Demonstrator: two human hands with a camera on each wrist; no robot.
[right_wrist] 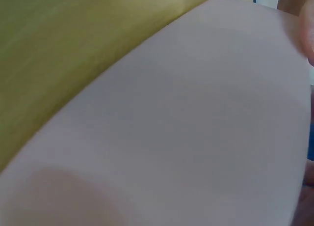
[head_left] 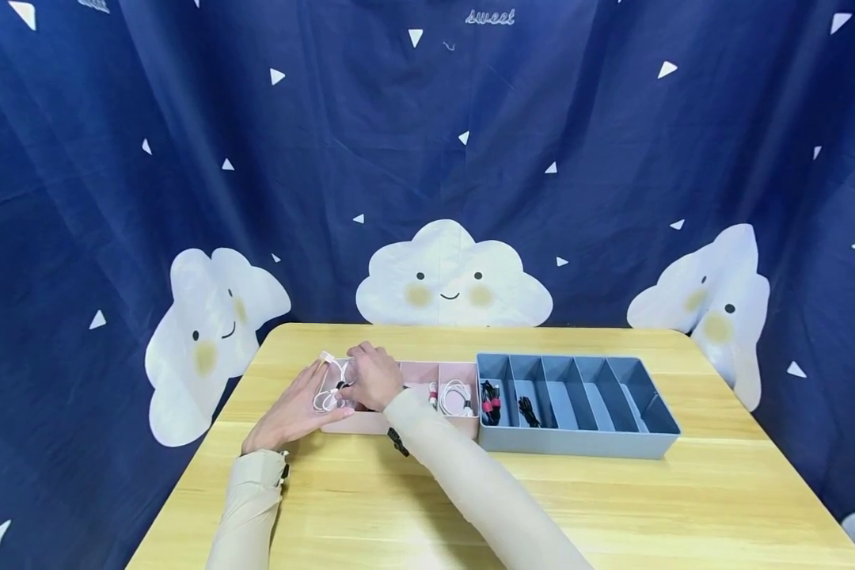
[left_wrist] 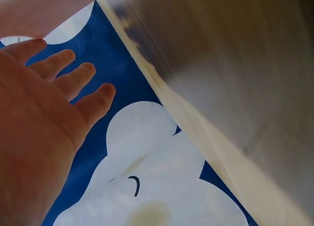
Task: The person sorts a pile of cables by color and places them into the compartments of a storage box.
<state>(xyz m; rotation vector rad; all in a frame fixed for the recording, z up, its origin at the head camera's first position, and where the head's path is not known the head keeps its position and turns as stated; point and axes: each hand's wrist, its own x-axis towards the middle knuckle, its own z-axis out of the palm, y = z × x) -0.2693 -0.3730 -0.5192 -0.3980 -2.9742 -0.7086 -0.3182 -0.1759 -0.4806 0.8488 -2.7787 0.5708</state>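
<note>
A pink divided organizer box (head_left: 356, 423) stands on the table. A coiled white cable (head_left: 325, 400) with a dark tie lies in its leftmost compartment, its white plug (head_left: 325, 358) reaching up over the rim. From above, my right hand (head_left: 373, 376) reaches into that compartment, thumb and fingers bent at the cable; the fingertips are partly hidden. My left hand (head_left: 299, 408) lies along the box's left end with fingers extended, the thumb over the front rim. In the left wrist view, the fingers (left_wrist: 73, 83) look straight and spread. The right wrist view mostly holds the box's pink wall (right_wrist: 171, 113).
Right of the pink box, a blue divided box (head_left: 570, 442) touches it end to end. Black cables with red ties (head_left: 492, 402) and another black cable (head_left: 528, 411) lie in its left compartments. More white cables (head_left: 456, 398) sit in the pink box. A curtain (head_left: 427, 158) hangs behind.
</note>
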